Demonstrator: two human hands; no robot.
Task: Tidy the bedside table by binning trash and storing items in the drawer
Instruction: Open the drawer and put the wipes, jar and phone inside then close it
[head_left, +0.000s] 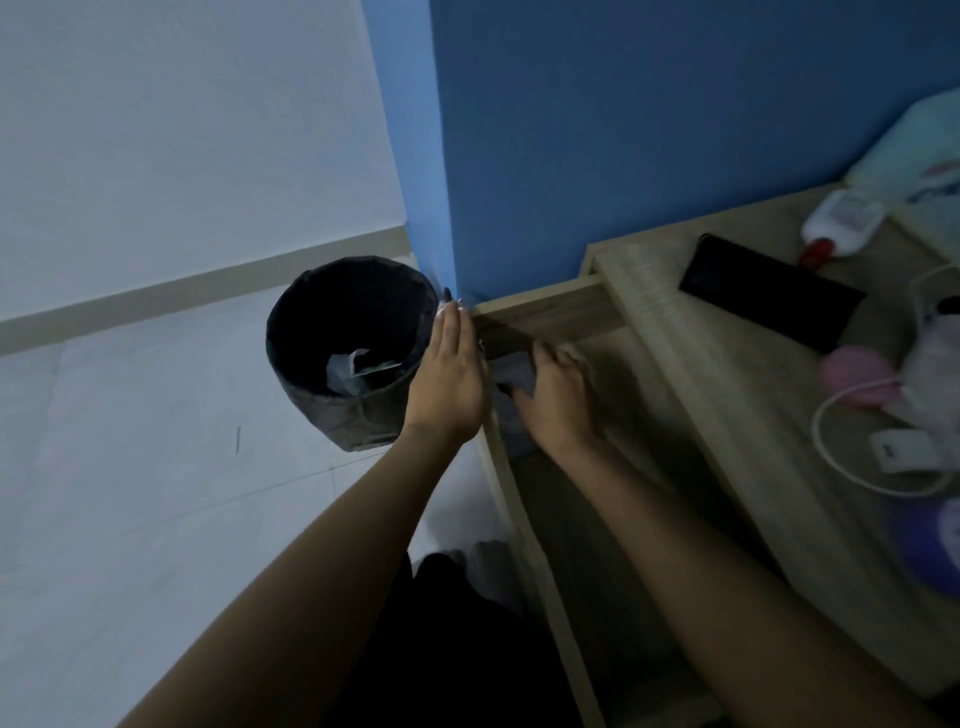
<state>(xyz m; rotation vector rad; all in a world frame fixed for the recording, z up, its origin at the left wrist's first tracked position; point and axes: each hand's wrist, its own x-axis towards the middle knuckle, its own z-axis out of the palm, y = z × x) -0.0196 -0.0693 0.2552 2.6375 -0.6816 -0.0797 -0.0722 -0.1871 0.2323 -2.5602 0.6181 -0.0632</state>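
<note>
Pressing down into the far-left corner of the open drawer (587, 457), the right hand (558, 400) is seen with its fingers (545, 358) curled over a grey, cloth-like item (514, 395); whether that item is truly gripped or only pushed flat cannot be told, since the palm hides most of it. The grey item is lodged against the drawer's left wall, just beneath and slightly left of the right fingers, with what looks like its long axis running near to far along that wall. The left hand (449, 379) is laid flat and released against the outside of the same wall, its fingertips reaching toward the far corner, so the drawer side is sandwiched between the two hands. The right hand is plainly the nearer one to the item; the left is kept apart from it by the wooden side.

Just left of the left hand stands the black-lined bin (311, 410), with scraps of paper visible at its bottom. On the counter (727, 415) to the right, well apart from both hands, a dark phone-like slab (769, 296), a white bottle with a red cap (841, 221), a white charger and cable (893, 452) and a pink object (857, 374) are still to be dealt with. Storing is judged to be the step in hand, with most of the tidying left.
</note>
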